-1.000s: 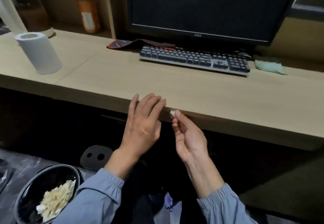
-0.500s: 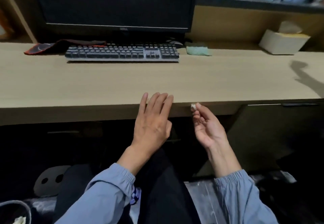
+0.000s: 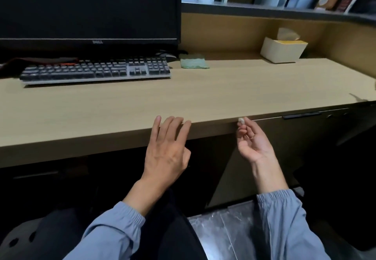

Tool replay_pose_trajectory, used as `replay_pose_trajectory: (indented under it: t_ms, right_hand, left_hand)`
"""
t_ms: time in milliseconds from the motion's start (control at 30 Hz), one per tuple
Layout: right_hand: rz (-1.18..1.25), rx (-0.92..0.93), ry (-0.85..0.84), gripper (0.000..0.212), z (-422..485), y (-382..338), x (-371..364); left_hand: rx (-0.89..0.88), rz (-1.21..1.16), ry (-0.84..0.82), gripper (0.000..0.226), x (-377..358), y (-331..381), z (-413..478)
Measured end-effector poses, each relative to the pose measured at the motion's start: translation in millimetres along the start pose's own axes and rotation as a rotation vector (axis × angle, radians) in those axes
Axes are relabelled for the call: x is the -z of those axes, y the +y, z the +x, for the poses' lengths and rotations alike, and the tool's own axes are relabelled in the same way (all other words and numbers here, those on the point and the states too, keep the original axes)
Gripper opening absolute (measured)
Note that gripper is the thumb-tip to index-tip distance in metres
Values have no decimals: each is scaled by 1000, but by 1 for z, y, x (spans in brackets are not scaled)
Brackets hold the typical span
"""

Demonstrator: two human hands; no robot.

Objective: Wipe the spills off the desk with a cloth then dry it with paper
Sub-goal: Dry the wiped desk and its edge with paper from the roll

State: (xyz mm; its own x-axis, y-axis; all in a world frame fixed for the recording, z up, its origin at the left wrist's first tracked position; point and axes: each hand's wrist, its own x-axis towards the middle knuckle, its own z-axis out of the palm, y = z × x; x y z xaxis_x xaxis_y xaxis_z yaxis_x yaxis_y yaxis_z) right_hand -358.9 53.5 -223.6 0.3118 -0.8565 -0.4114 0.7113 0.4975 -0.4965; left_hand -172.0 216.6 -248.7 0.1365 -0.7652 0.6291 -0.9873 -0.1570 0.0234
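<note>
1. head view: a pale wood desk [image 3: 223, 93] runs across an office nook. a dark monitor [image 3: 89, 7] and a keyboard [image 3: 95, 70] sit at the back left, with a shelf [image 3: 274, 10] of books above.
2. the cloth [image 3: 193, 61] lies folded at the back, just right of the keyboard and well apart from both hands. it looks parked, but i cannot tell if its wiping is done or not begun.
3. the tissue box [image 3: 283, 50] stands at the back right with a sheet poking up, likely the paper for drying.
4. my left hand [image 3: 166, 147] is open and holds nothing, its straight fingers spread with the tips at the desk's front edge.
5. my right hand [image 3: 252, 143] is palm up at the same edge, pinching a small white scrap [image 3: 241, 120] at my fingertips. it is probably a crumb of paper, held off the top.
6. hard to make out: what the scrap really is, and whether the top is wet, since no spill shows. both desk ends are cut off, and the mat [image 3: 40, 60] behind the keyboard is mostly hidden.
</note>
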Motion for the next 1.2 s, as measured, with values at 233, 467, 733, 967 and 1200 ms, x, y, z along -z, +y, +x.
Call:
replay_pose_trajectory:
  t_ms: [233, 467, 733, 967, 1200]
  right_hand:
    - [-211, 250, 127, 20, -26, 13, -10]
    - [-524, 515, -163, 25, -72, 47, -46]
    - [-849, 457, -557, 22, -118, 113, -86]
    - [-880, 388, -782, 19, -137, 202, -126]
    - [-914, 210, -976, 17, -165, 305, -160]
  left_hand:
    - [-3, -57, 40, 59, 0, 4, 4]
    - [131, -365, 148, 48, 17, -5, 7]
    - [422, -920, 133, 22, 86, -58, -7]
    - [617, -1075, 213, 18, 135, -135, -68]
    - [760, -1059, 392, 21, 180, -202, -142]
